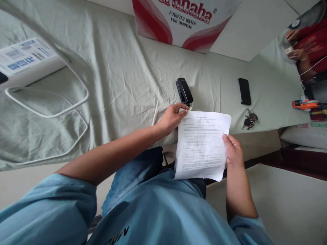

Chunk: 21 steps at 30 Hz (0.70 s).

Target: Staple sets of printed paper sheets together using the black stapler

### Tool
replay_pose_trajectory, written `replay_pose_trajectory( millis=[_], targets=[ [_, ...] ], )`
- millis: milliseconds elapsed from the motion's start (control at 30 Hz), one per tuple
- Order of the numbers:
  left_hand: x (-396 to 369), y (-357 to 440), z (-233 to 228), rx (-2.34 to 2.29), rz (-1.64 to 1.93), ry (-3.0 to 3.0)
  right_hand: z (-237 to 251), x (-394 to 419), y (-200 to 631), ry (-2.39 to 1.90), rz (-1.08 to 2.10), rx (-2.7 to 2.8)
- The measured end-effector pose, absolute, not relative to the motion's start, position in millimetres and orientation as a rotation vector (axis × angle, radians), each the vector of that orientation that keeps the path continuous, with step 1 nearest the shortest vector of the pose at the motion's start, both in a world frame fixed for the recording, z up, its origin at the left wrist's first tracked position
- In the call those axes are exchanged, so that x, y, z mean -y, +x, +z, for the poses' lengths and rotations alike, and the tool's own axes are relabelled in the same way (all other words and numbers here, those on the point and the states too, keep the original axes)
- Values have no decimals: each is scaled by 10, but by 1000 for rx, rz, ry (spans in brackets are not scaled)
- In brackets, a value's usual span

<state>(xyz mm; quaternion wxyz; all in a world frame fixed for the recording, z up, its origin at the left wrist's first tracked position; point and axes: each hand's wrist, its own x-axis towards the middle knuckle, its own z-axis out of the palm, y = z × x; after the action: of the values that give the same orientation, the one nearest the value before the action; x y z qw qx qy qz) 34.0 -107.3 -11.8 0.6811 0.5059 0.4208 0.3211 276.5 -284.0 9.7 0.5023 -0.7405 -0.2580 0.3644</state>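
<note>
Both hands hold a printed sheet of paper (pixel 201 146) over the person's lap. The left hand (pixel 172 118) pinches its top left corner, and the right hand (pixel 233 149) grips its right edge with the thumb on the page. Just beyond the left hand's fingertips a black stapler (pixel 184 91) lies on the green cloth (pixel 122 78). Beyond the right hand lie a bunch of keys (pixel 250 119) and a black case (pixel 244 91).

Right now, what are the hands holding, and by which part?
Both hold the printed paper: the left hand pinches its top left corner, the right hand grips its right edge.
</note>
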Motion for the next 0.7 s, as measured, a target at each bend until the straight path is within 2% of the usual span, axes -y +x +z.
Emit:
replay_pose_trajectory(
  millis=[267,400,567,700],
  targets=[
    [627,145,-41,-1121,1032,1861,272,2388,3065,-1856,1034,736],
    [366,168,-163,-932,1072,2101,265,2188,3078,-1851,1097,765],
    [229,189,-393,-676,1043,2170,232,2077,3123,-1871,1163,771],
    [231,146,-404,-571,994,2196,226,2041,3171,-1901,1136,776]
  ],
)
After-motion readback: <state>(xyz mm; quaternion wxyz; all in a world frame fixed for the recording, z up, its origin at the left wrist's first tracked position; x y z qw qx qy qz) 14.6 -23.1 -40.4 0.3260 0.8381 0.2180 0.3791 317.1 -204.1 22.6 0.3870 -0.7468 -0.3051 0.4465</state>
